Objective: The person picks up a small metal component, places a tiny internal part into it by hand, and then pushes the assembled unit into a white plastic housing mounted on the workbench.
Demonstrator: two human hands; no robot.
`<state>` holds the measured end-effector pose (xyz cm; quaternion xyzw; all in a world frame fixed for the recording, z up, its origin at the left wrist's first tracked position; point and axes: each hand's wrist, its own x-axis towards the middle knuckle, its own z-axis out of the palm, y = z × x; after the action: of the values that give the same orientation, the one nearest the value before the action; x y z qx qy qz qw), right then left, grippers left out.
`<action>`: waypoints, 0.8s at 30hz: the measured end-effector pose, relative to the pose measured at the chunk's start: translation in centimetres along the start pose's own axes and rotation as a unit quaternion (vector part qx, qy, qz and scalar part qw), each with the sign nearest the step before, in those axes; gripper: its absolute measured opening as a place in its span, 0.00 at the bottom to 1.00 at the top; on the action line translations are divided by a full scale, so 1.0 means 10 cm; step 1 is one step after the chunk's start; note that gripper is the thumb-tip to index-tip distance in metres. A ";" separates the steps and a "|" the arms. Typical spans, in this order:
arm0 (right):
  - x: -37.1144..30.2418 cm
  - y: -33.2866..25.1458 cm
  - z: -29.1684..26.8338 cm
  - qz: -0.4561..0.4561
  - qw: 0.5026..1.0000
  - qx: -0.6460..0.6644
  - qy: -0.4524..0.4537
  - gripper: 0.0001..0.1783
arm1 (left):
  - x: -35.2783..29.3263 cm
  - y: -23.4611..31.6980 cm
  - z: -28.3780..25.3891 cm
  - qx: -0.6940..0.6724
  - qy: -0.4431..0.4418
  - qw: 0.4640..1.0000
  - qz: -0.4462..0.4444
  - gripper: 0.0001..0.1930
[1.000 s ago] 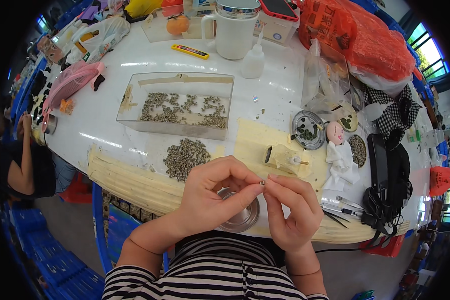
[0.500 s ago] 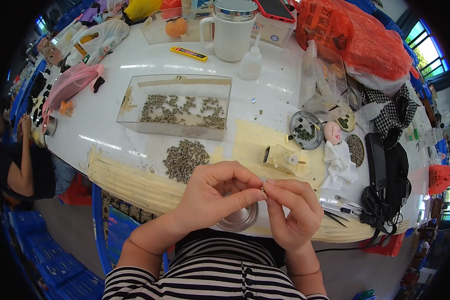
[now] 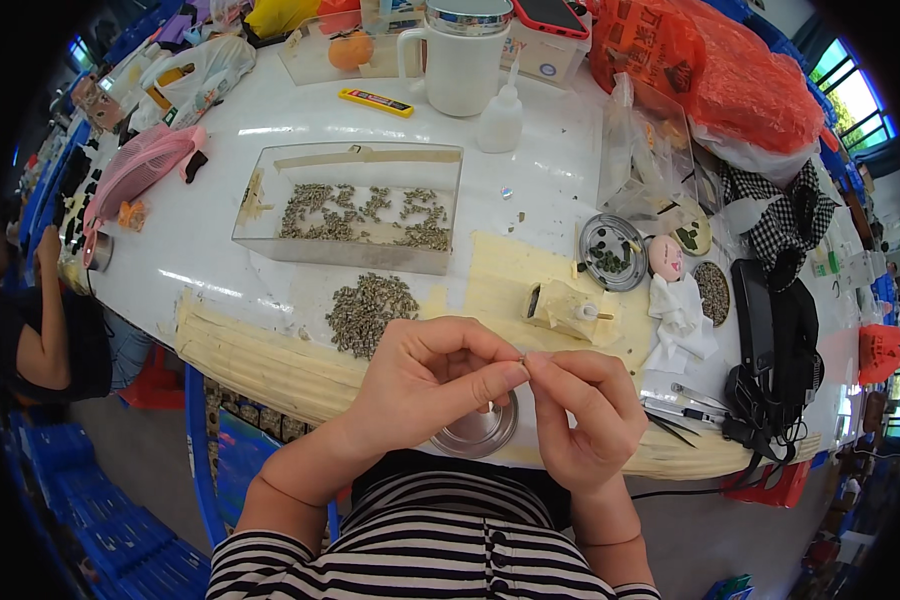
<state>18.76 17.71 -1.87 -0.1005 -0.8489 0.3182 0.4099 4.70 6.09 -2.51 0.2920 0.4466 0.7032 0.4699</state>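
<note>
Above the table's front edge, my left hand (image 3: 420, 375) and my right hand (image 3: 588, 415) meet, thumbs and index fingers pinched together. Between the touching fingertips is a tiny metallic piece (image 3: 523, 361), mostly hidden and too small to identify. Below the hands sits a round metal dish (image 3: 480, 435), partly covered by my left hand. Beyond my left hand lies a heap of small grey-brown metallic parts (image 3: 367, 312). More such parts lie in a clear open box (image 3: 345, 258) behind it. Past my right hand is a tape-wrapped block (image 3: 570, 312) with a small pin sticking out.
To the right are a round dish of dark green pieces (image 3: 612, 252), crumpled white tissue (image 3: 682, 325), tweezers (image 3: 673, 430) and a black bag (image 3: 770, 340). A white mug (image 3: 465, 70), squeeze bottle (image 3: 501, 122) and yellow cutter (image 3: 376, 102) stand or lie farther back. Another person's arm (image 3: 50, 330) is at left.
The pinched fingertips have risen slightly, and the tiny piece is now more covered by the fingers. My view has shifted a little; the table items stay in place.
</note>
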 end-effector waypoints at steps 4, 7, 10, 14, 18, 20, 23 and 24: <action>0.01 0.01 0.00 -0.008 1.000 0.004 -0.002 0.17 | 0.00 0.00 0.01 0.010 -0.006 1.000 -0.009 0.06; 0.02 0.02 0.00 -0.011 1.000 0.004 0.000 0.16 | 0.00 -0.03 0.04 0.041 0.006 0.999 0.017 0.06; 0.02 0.02 -0.01 -0.007 1.000 -0.003 0.005 0.16 | 0.04 -0.04 0.06 0.258 0.022 0.950 0.177 0.05; 0.01 0.03 -0.01 0.000 1.000 -0.009 0.013 0.16 | 0.09 -0.10 0.13 0.422 0.056 0.844 0.326 0.06; 0.01 0.03 -0.02 0.005 1.000 -0.009 0.016 0.15 | 0.10 -0.12 0.14 0.444 0.063 0.823 0.348 0.07; 0.01 0.03 -0.03 0.006 1.000 -0.010 0.017 0.14 | 0.11 -0.13 0.13 0.458 0.062 0.808 0.365 0.08; 0.00 0.03 -0.02 0.011 1.000 -0.003 0.020 0.13 | 0.11 -0.15 0.14 0.472 0.062 0.788 0.391 0.08; 0.00 0.03 -0.02 0.012 1.000 0.000 0.019 0.13 | 0.11 -0.14 0.13 0.472 0.056 0.791 0.385 0.08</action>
<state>18.91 18.07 -1.98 -0.1166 -0.8396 0.3210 0.4223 5.95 7.77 -3.24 0.5856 0.5988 0.5429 -0.0618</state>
